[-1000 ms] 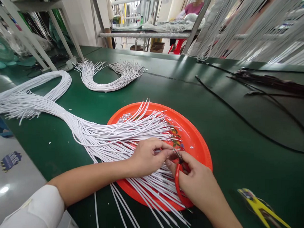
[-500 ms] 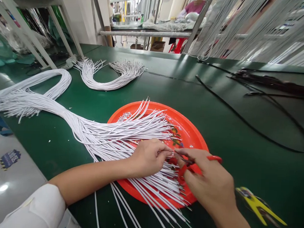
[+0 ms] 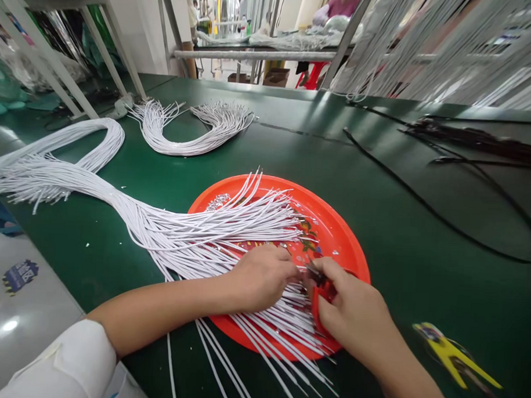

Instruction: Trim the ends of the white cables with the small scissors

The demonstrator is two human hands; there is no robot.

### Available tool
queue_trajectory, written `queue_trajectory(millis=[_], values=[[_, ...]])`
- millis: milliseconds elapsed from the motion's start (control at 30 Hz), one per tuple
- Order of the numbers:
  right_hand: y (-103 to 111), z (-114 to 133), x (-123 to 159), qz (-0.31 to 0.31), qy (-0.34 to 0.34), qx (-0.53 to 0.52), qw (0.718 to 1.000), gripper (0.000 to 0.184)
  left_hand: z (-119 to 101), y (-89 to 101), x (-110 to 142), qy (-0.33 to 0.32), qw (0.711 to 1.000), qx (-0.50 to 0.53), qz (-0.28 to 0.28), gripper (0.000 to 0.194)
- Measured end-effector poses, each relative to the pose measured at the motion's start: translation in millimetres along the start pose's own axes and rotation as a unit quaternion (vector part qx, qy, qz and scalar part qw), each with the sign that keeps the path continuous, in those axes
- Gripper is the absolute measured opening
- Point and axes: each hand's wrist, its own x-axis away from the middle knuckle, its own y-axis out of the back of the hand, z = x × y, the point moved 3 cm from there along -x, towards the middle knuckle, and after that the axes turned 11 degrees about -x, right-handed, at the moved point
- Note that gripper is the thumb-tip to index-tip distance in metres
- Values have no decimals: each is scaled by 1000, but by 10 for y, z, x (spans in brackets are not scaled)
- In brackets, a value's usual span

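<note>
A thick bundle of white cords runs from the left across a red tray, its cut ends fanned out to the right. My left hand rests over the bundle, fingers closed in a pinch on the end of one white cord; the fingertips are partly hidden. Just right of it, my right hand grips red-handled scissors, the dark blades pointing at the left fingertips. Small silvery bits lie heaped on the tray's far left.
More white cords lie in a curved bundle farther back and a looped one at left. Yellow-handled snips are at right on the green table. A black cord curves behind. Beyond the rails sits a person.
My right hand has turned and shifted slightly left and down with the scissors, the blades now angled upward. My left fingers have curled inward a little. The cord bundle stays in place.
</note>
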Motion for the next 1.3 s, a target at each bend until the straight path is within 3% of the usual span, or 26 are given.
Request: queue_trajectory(millis=[100,267,433,567,833,1067,1133,1300], values=[[7,-49,-26,42,-82,-206,974,11,-17,11,-11,-44,999,-3,-12,31],[41,-23,-40,27,-203,-469,859,31,-31,92,-6,-45,996,56,-44,27],[-5,30,-20,30,-300,-590,749,46,-36,133,18,-47,988,107,-98,26],[-33,58,-11,25,-314,-632,708,47,-46,117,35,-32,989,65,-128,30],[-33,92,-26,-14,-297,-614,731,44,-124,162,75,-6,983,-67,-173,32],[-97,108,-6,-55,-301,-610,731,51,-71,91,91,36,980,-24,-194,25],[-115,96,-11,-62,-283,-587,756,50,-24,113,71,82,975,21,-207,23],[-12,-96,-22,-168,-250,-364,881,30,38,153,24,154,957,144,-197,17]])
